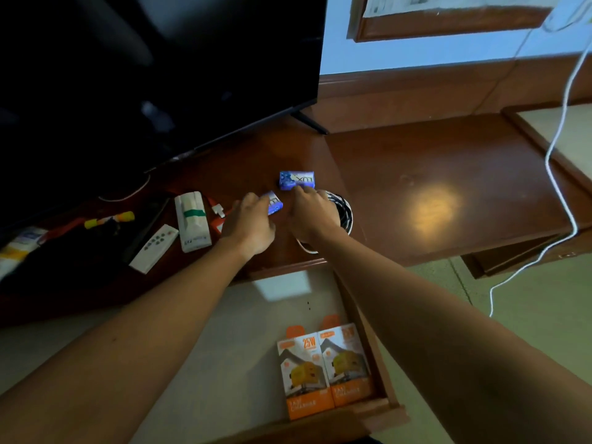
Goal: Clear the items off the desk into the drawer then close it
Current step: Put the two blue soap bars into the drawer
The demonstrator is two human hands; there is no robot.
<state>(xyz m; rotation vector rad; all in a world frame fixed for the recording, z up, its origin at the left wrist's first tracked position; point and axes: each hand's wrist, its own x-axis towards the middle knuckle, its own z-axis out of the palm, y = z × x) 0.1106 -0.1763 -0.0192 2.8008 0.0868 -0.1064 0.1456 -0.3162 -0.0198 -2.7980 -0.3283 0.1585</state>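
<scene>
While the drawer (381, 408) stands open holding two charger boxes (323, 370), the left hand (248, 225) grasps one purple soap bar (274, 203) and the right hand (309, 216) fingers another (296, 180) on the desk (432, 187).

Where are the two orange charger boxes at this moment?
In the head view, the two orange charger boxes lie side by side in the open drawer, at its front right corner, below the desk edge.

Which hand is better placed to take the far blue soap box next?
Right. The right hand has its fingertips just short of the far blue soap box, while the left hand is already closed on the nearer blue box, so it looks occupied.
</scene>
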